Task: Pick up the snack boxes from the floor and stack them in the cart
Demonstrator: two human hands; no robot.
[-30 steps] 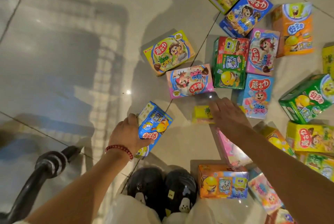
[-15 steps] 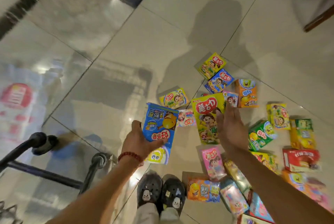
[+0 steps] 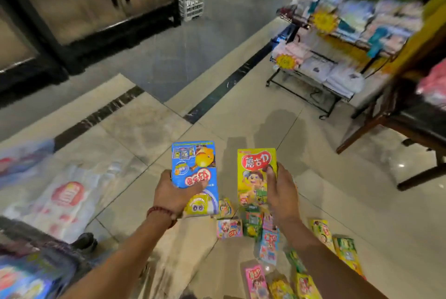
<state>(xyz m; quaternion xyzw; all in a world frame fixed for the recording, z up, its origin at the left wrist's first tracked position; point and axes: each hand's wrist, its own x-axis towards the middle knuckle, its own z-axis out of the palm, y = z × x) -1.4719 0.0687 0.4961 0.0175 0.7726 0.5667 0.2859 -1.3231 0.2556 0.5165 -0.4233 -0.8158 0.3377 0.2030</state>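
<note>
At the far left the cart (image 3: 36, 272) shows only as a dark rim and handle bar at the lower edge, with blurred colourful packaging already inside it; a white plastic bag with a red logo (image 3: 65, 199) lies on the floor just beyond it.

Next, the left hand (image 3: 173, 192) is clamped on a blue snack box (image 3: 194, 165), thumb across its printed face and fingers behind. A second box with a yellow end (image 3: 201, 204) sits under the same grip, so it seems to carry two at once, likely to save trips. A red bead bracelet (image 3: 161, 211) circles that wrist.

The right hand (image 3: 281, 192) grips a yellow snack box (image 3: 255, 178) by its right edge, thumb on the front, holding it upright with the face toward the camera. Both held boxes are raised well above the floor and near each other, not touching, probably so they can be swung left toward the cart together.

Below and right of the hands, the remaining snack boxes (image 3: 268, 243) lie scattered on the tiled floor (image 3: 337, 202), pink, green and yellow ones among them, so much of the job is still ahead.

At the far right stands a blurred display rack of folded goods (image 3: 337, 52).
</note>
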